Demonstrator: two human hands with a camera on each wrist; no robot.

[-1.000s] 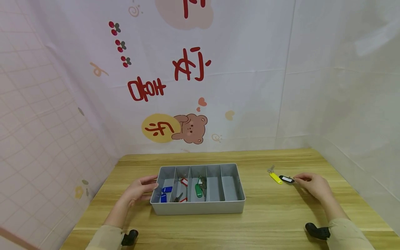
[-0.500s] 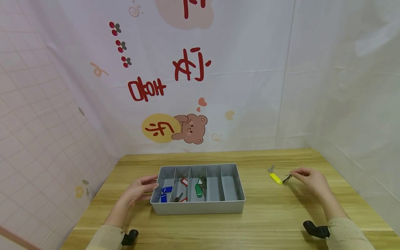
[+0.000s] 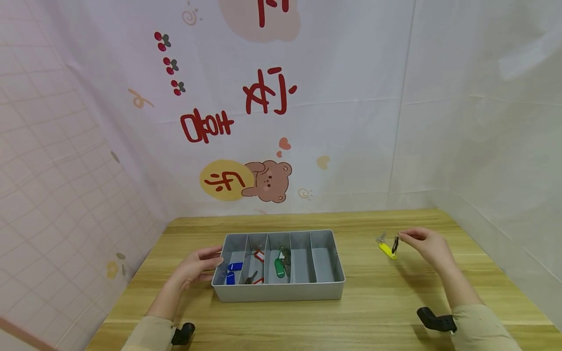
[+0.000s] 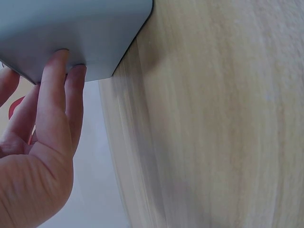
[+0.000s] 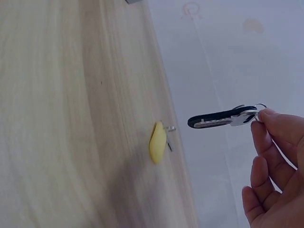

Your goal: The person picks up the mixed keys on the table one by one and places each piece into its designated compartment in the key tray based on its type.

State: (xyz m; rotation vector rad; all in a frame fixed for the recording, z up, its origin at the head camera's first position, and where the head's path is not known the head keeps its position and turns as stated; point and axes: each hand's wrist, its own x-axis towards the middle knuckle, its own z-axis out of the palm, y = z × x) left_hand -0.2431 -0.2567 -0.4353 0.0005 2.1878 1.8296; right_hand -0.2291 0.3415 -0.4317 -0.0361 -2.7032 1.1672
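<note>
My right hand (image 3: pixel 430 246) pinches the metal ring of a key (image 5: pixel 213 123) with a black key tag (image 5: pixel 195 119), held above the table. The tag points away from my fingertips. Below it on the table lies a yellow key tag (image 5: pixel 157 143) with a key. My left hand (image 3: pixel 198 263) rests at the left end of a grey divided tray (image 3: pixel 281 292); its fingers (image 4: pixel 53 95) touch the outer wall, fairly straight. Blue key tags (image 3: pixel 235 266) lie in the leftmost compartment, red ones (image 3: pixel 259 256) in the second, green ones (image 3: pixel 279 268) in the middle.
The tray's two right-hand compartments show only bare grey floor (image 3: pixel 326 265). A wooden table (image 3: pixel 377 312) carries everything. Behind it hangs a printed white curtain (image 3: pixel 351 146), and further sheets close off both sides.
My right hand has lifted the key with the black tag off the table and moved it left, now hanging beside the yellow tag. My left hand and the tray stay put.
</note>
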